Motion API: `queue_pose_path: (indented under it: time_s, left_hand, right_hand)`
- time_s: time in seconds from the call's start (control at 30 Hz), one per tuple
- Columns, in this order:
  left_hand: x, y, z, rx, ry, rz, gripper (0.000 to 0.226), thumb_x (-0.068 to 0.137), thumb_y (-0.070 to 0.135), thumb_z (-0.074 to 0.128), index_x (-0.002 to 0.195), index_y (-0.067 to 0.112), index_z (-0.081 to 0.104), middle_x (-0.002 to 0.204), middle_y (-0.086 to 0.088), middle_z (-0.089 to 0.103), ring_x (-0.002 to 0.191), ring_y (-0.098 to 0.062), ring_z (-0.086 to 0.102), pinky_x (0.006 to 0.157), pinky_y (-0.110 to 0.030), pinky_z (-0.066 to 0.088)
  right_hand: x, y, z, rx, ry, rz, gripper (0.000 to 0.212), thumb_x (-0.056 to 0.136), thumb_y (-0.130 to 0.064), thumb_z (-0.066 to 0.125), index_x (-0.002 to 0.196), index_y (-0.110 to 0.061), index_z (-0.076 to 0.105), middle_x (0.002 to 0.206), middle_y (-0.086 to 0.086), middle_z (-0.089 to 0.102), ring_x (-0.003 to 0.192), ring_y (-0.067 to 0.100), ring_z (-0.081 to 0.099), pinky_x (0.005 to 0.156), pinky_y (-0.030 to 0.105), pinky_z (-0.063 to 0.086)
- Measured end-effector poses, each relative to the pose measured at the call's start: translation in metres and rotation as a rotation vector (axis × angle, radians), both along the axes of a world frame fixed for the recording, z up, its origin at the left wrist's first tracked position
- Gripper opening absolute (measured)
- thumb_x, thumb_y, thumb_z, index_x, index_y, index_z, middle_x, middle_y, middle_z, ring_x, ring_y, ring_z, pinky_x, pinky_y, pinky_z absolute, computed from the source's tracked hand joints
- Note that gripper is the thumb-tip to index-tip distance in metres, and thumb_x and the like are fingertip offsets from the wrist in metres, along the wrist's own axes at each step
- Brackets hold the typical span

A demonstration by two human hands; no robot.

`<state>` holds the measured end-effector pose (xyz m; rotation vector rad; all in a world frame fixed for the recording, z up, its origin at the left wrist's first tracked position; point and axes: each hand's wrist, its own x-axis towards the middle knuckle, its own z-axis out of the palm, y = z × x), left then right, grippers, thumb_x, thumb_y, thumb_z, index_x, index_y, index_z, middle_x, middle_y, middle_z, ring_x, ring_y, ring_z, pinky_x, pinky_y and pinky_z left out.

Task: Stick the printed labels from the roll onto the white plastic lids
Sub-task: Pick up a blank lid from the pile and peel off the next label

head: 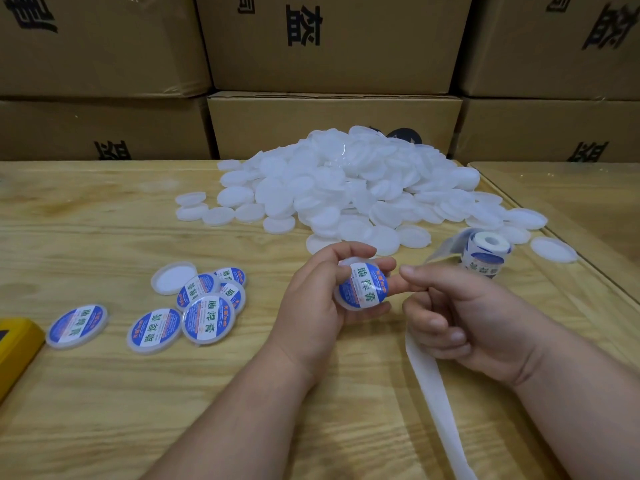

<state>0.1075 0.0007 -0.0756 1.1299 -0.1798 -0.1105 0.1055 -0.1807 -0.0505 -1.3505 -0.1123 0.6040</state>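
Observation:
My left hand (313, 299) grips a white lid (363, 287) with a blue-and-white printed label on its face, held just above the table. My right hand (460, 317) is beside it, forefinger stretched to the lid's right edge, the other fingers curled over the white backing strip (433, 386). The label roll (485, 252) stands on the table behind my right hand. A large pile of plain white lids (353, 188) lies further back. Several labelled lids (207, 317) lie at the left, with one unlabelled lid (173, 277) among them.
The wooden table (104, 237) carries a yellow object (14, 351) at its left edge. Stacked cardboard boxes (332, 123) wall off the far side. A second table surface (571, 195) adjoins at the right.

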Motion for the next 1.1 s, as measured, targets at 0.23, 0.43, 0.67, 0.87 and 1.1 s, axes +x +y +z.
queue_pose_path:
  time_s: [0.23, 0.43, 0.67, 0.87, 1.1]
  left_hand:
    - [0.001, -0.001, -0.001, -0.006, -0.001, -0.002, 0.032, 0.078, 0.014, 0.045, 0.086, 0.023, 0.074, 0.111, -0.018, 0.075, 0.103, -0.036, 0.073, 0.070, -0.038, 0.061]
    - [0.002, -0.003, -0.004, 0.018, -0.020, 0.036, 0.037, 0.082, 0.002, 0.039, 0.099, 0.017, 0.068, 0.108, -0.014, 0.076, 0.099, -0.031, 0.075, 0.070, -0.035, 0.062]
    - [0.000, -0.007, -0.006, 0.153, -0.090, 0.200, 0.041, 0.078, 0.001, 0.051, 0.110, 0.025, 0.063, 0.109, 0.000, 0.076, 0.103, -0.015, 0.073, 0.080, -0.028, 0.060]
    - [0.001, -0.007, -0.007, 0.168, -0.089, 0.293, 0.039, 0.091, -0.010, 0.056, 0.110, 0.023, 0.064, 0.110, 0.003, 0.076, 0.103, -0.011, 0.072, 0.086, -0.029, 0.059]
    - [0.006, -0.004, -0.009, 0.042, -0.024, 0.346, 0.025, 0.094, -0.002, 0.063, 0.108, 0.019, 0.061, 0.103, 0.004, 0.077, 0.096, -0.018, 0.076, 0.074, -0.026, 0.060]
  right_hand:
    - [0.000, 0.002, 0.000, -0.002, 0.003, -0.015, 0.031, 0.078, -0.042, 0.067, 0.097, -0.020, 0.078, 0.049, -0.001, 0.036, 0.035, 0.008, 0.024, 0.037, 0.012, 0.018]
    - [-0.001, 0.001, 0.001, 0.002, -0.004, 0.003, 0.044, 0.067, -0.047, 0.073, 0.100, -0.019, 0.080, 0.048, -0.002, 0.036, 0.035, 0.008, 0.024, 0.037, 0.013, 0.020]
    - [-0.001, 0.000, 0.001, 0.028, -0.053, 0.065, 0.054, 0.072, -0.046, 0.071, 0.118, -0.018, 0.075, 0.050, 0.001, 0.042, 0.039, 0.009, 0.025, 0.038, 0.017, 0.019]
    - [-0.008, 0.002, 0.001, 0.024, -0.103, 0.268, 0.071, 0.077, -0.043, 0.073, 0.144, -0.035, 0.054, 0.075, 0.017, 0.063, 0.049, 0.013, 0.038, 0.041, 0.020, 0.028]
    - [-0.004, 0.014, -0.003, -0.004, -0.193, -0.014, 0.076, 0.076, -0.032, 0.072, 0.145, -0.043, 0.042, 0.077, 0.014, 0.065, 0.046, 0.013, 0.037, 0.038, 0.020, 0.028]
